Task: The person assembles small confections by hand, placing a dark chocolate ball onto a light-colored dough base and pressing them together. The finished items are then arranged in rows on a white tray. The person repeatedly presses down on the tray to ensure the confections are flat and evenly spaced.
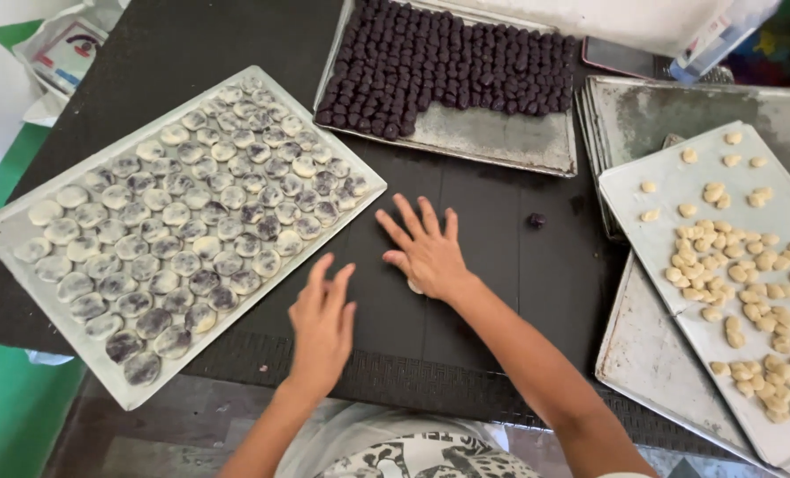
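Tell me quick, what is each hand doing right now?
Left hand: open, fingers spread, holding nothing, above the black table mat.
Right hand: open and flat, pressing a small pale dough piece on the mat.

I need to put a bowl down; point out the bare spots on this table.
Bare black mat lies between the right hand and the small dark dough ball. More lies below the metal tray of dark balls. The metal tray of flattened pale discs and the tray of pale lumps are crowded.

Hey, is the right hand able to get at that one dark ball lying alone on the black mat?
Probably yes. The right hand presses flat on a pale dough piece, and the lone dark ball lies just to its right on bare black mat, with nothing between them.
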